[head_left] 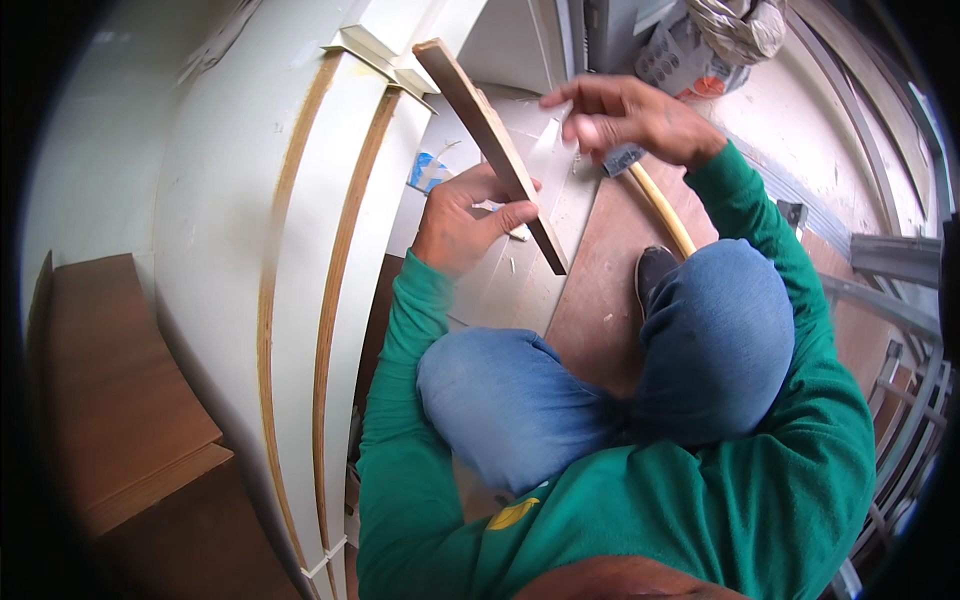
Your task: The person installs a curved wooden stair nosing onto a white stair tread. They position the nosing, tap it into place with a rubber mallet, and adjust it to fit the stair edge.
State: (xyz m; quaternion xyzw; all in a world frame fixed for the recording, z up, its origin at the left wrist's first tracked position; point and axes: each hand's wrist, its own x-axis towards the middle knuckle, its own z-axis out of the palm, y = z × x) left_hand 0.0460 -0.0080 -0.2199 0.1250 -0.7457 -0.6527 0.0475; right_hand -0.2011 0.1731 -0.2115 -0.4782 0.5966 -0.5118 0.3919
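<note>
Along the person's left side stand tall white-laminated plywood panels (pixel 300 300), raw ply edges showing as tan stripes, set on edge and leaning so they stay clear of the work spot. Lower left sits a stack of brown wooden boards (pixel 110 390), laid flat. Floor w/ a reddish-brown sheet (pixel 600 290) carries the person, who squats, knees in blue jeans up, green sleeves reaching fwd.

Next, the thin flat light-brown wooden strip (pixel 495 150): it runs diagonally from upper left to lower right, raised above the floor at chest level, prob. tilted so its edge faces the right hand. Left hand (pixel 465 215) has its fingers closed round the strip near its lower half, thumb across the face, steadying it.

Right hand (pixel 625 115) is up beside the strip's upper part, fingers curled loosely; a hammer w/ grey head and pale yellow handle (pixel 650 195) shows under it, handle running down toward the knee. Can't tell for sure if the fingers grip the hammer or pinch sth small.
</note>
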